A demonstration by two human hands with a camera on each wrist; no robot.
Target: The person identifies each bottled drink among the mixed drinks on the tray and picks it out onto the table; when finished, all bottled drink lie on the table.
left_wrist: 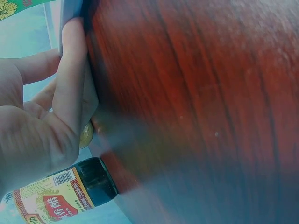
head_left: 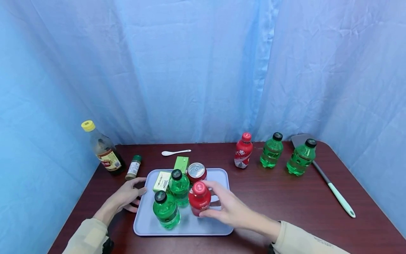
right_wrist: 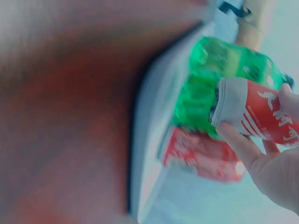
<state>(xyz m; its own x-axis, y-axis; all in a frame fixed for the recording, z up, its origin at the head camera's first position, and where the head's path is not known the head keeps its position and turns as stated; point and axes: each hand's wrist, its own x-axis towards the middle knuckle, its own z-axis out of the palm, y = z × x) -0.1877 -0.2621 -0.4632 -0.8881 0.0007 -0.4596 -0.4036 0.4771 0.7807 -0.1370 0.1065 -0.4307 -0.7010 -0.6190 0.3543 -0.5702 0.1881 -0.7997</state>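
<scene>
"What's the right hand (head_left: 229, 208) doing?"

"Gripping a red bottle (head_left: 200, 200) between thumb and fingers, lifted over the tray (head_left: 206, 228), right of its middle."

"And the left hand (head_left: 125, 195)?"

"Unclenched, fingers touching the tray's left edge."

"What's on the tray?"

"Two green bottles (head_left: 166, 212), a can (head_left: 196, 171) and two boxes (head_left: 162, 181)."

"Around it?"

"Left of the tray, a shaker (head_left: 133, 169), then vinegar (head_left: 109, 161). Behind it, a spoon (head_left: 172, 153). Off its back right, a second red bottle (head_left: 243, 152) and two more green ones (head_left: 272, 152); farther right, a spatula (head_left: 340, 199)."

Both sleeves (head_left: 87, 237) are looking pale beige. Black pieces (head_left: 108, 245) are showing beneath them. Small print (head_left: 323, 241) is marking the right sleeve (head_left: 298, 238).
</scene>
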